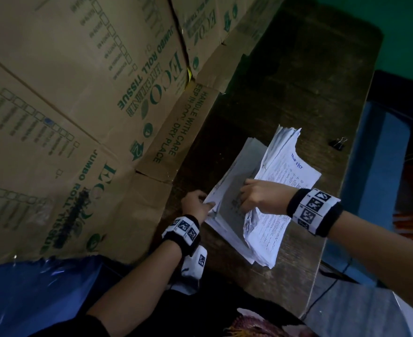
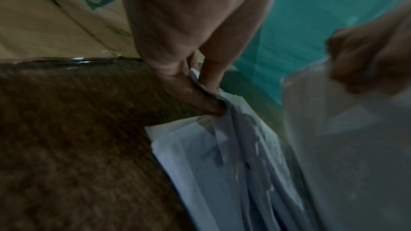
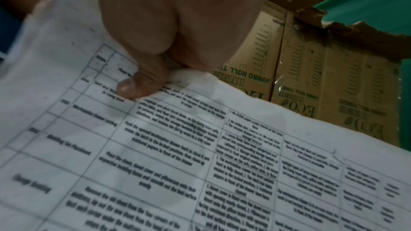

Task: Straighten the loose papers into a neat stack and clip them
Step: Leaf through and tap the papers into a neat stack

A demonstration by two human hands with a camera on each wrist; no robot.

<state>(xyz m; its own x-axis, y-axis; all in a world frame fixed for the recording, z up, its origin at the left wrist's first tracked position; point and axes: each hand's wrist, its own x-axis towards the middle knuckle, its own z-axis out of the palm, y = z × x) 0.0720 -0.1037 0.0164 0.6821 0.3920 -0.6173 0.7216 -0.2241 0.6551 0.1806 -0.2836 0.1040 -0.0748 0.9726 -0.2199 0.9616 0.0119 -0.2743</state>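
At the lower centre of the head view, the left hand (image 1: 195, 203) pinches the near corner of the papers (image 1: 234, 190), fingers curled on the edge. The right hand (image 1: 256, 194) grips a lifted bundle, thumb on top. The papers lie on the dark table (image 1: 285, 93), long axis running from lower right to upper left. I judge the straightening step is in hand; next the edges need squaring, then the binder clip (image 1: 338, 143), further off at right.

dark wooden table (image 1: 285, 93), loose papers (image 1: 268, 229) on it; binder clip (image 1: 338, 143) apart
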